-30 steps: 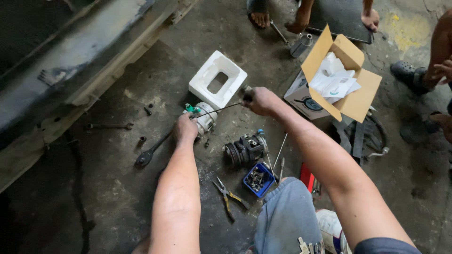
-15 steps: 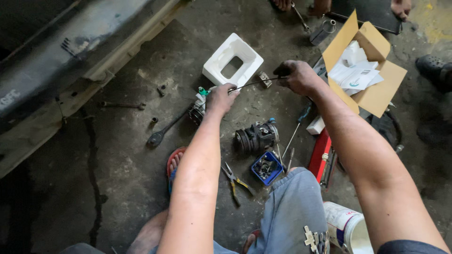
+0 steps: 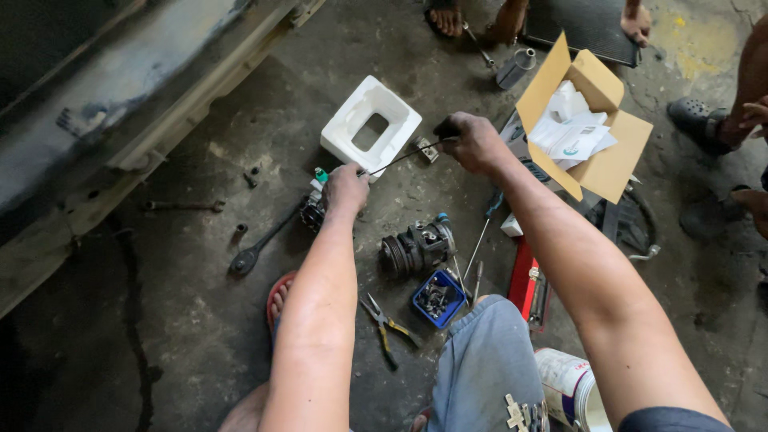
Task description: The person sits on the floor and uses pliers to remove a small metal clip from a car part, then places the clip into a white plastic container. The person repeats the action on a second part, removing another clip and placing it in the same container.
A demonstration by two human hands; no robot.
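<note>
Right now the left hand [image 3: 346,189] presses its fingers closed on a small metal part [image 3: 314,210] on the floor; a thin rod [image 3: 398,158] slants up-right to the right hand [image 3: 472,142], fingers clamped on its handle.

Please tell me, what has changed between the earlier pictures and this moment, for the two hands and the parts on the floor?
Little changed. The right hand still grips the dark-handled tool, and the left hand still presses on the small part. Both only shifted slightly. The compressor, foam block and pliers stayed.

Foam block [image 3: 370,124] behind hands; cardboard box [image 3: 596,128] right; pliers [image 3: 386,326] near.
</note>
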